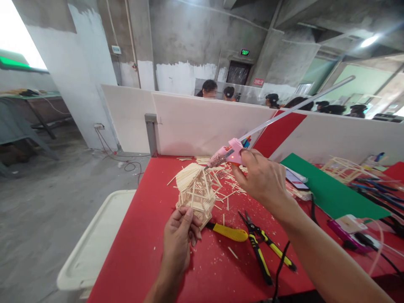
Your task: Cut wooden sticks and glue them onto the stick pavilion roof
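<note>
My right hand (263,172) is wrapped round a pink hot glue gun (222,155), with a long clear glue stick (296,109) sticking out of its back end. The gun's nozzle points down to the left, at the top of a small model (197,193) built from thin wooden sticks. Whether the tip touches the wood I cannot tell. Low on the model's near side, the fingers of my left hand (179,229) are closed on it. Just right of the model lie a yellow-handled cutter (230,232) and black-and-yellow pliers (260,237).
Loose wooden sticks (230,176) are strewn behind the model on the red table (142,231). To the right are a green board (328,185), a phone (296,179) and a purple power strip (345,237) with cables. A white partition (205,122) borders the back; several people sit beyond it.
</note>
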Available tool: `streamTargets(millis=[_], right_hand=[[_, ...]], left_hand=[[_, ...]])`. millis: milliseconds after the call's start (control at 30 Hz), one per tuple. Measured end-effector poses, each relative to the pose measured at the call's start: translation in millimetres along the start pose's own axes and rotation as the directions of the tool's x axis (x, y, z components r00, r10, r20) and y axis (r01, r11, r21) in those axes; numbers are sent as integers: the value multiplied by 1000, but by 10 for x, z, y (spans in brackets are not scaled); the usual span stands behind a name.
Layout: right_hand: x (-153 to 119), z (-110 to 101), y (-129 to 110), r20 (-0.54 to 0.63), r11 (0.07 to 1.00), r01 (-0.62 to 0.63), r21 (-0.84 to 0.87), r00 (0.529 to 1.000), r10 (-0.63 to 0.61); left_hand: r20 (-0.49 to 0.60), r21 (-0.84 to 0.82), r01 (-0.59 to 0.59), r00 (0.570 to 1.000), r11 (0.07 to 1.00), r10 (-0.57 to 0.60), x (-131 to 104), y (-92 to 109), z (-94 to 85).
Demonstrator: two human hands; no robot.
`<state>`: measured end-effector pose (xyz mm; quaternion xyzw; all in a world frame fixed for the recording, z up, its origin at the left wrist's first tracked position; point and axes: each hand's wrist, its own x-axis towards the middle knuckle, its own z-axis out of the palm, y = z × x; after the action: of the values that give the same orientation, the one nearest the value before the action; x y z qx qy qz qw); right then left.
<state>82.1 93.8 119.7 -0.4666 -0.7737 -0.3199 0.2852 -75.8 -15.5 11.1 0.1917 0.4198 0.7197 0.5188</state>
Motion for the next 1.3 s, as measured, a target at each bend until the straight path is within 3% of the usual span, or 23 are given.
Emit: streamTargets(millis=[433,1300], right_hand=[[-211,-135,-114,43,976,169,138,983,-176],[-268,-62,-125,26,971,185,152,981,-191]], left_hand=[[-13,-31,-15,1000,999,14,-14,-37,-41],[-19,-37,-7,1000,999,6,-5,-73,-5]])
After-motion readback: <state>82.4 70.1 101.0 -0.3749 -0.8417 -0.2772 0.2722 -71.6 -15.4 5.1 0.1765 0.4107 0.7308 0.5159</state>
